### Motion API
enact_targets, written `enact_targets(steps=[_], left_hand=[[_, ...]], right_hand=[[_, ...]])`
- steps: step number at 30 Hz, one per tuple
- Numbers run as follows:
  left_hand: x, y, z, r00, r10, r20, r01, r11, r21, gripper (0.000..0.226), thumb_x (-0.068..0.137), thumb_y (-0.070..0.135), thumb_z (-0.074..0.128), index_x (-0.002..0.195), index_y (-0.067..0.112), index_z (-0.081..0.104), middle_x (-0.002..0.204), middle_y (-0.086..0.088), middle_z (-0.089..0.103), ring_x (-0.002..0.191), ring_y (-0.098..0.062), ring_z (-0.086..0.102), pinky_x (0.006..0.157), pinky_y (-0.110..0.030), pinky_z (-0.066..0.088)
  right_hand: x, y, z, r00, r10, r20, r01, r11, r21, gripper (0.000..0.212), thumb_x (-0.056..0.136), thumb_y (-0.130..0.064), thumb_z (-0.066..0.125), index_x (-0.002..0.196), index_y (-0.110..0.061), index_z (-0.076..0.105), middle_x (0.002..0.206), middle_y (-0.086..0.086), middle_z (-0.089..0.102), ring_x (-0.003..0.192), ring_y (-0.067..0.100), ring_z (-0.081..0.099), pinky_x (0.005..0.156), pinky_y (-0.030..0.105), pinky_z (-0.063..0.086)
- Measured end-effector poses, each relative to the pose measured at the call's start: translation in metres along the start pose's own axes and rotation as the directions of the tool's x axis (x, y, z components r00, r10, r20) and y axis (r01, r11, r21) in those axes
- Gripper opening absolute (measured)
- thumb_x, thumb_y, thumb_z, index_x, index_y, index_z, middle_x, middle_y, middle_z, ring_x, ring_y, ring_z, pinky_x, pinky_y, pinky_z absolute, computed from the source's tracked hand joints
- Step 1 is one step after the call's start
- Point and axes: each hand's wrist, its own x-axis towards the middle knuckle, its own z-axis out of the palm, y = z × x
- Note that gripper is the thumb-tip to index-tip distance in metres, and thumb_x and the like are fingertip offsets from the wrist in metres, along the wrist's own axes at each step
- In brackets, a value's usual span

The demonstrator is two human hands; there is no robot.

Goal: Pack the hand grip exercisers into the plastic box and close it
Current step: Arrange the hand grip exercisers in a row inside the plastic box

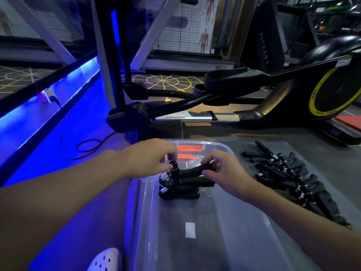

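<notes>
Inside plastic box [148, 222], left grip [148, 157] pinches knob [173, 164] and right grip [224, 171] wraps handle of 1 exerciser [185, 173], resting atop 1 already packed. Likely light, stiff, spring-loaded; take by handles. Unpacked pile [293, 173] lies right of right grip.

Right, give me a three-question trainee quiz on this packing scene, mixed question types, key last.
1. True or false: the pile of exercisers lies inside the box.
2. Which hand grips the handle of the held exerciser? A) left B) right
3. Fill in: the left hand pinches the held exerciser's round ____.
Key: 1 false, it lies beside the box; 2 B, the right hand; 3 knob.
</notes>
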Motion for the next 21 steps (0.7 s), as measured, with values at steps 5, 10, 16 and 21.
enact_targets(steps=[5,10,16,21], left_hand=[[-0.012,-0.015,0.002,0.992,-0.058,0.108,0.051,0.997,0.065,0.033,0.088,0.040,0.063,0.119,0.035,0.054,0.111,0.023,0.049,0.101,0.000,0.050,0.086,-0.025,0.045],[-0.020,-0.027,0.007,0.971,-0.103,0.215,0.077,0.989,0.128,0.048,0.081,0.056,0.063,0.123,0.040,0.048,0.124,0.021,0.047,0.112,-0.008,0.051,0.092,-0.039,0.047],[-0.024,-0.029,0.008,0.943,-0.126,0.309,0.068,0.979,0.192,0.056,0.081,0.058,0.065,0.128,0.035,0.048,0.127,0.019,0.043,0.114,-0.005,0.047,0.091,-0.034,0.047],[-0.024,-0.032,0.010,0.932,-0.132,0.337,0.082,0.984,0.158,0.060,0.076,0.062,0.068,0.127,0.036,0.050,0.125,0.021,0.042,0.113,-0.005,0.049,0.091,-0.035,0.048]], right_hand=[[0.003,0.021,0.023,0.998,0.061,0.031,-0.060,0.998,-0.035,0.025,0.077,-0.001,0.069,0.078,-0.024,0.061,0.071,-0.011,0.059,0.060,0.004,0.053,0.058,0.016,0.043],[0.006,0.045,0.039,0.988,0.147,0.052,-0.143,0.987,-0.073,0.030,0.076,0.000,0.068,0.075,-0.028,0.057,0.075,-0.012,0.059,0.064,0.011,0.055,0.057,0.017,0.041],[0.009,0.064,0.055,0.974,0.217,0.059,-0.214,0.975,-0.053,0.023,0.076,0.000,0.070,0.082,-0.020,0.061,0.076,-0.006,0.061,0.065,0.016,0.060,0.051,0.011,0.041],[0.012,0.071,0.068,0.971,0.221,0.091,-0.218,0.975,-0.045,0.029,0.074,0.003,0.071,0.078,-0.023,0.059,0.076,-0.004,0.059,0.058,0.007,0.054,0.050,0.011,0.041]])
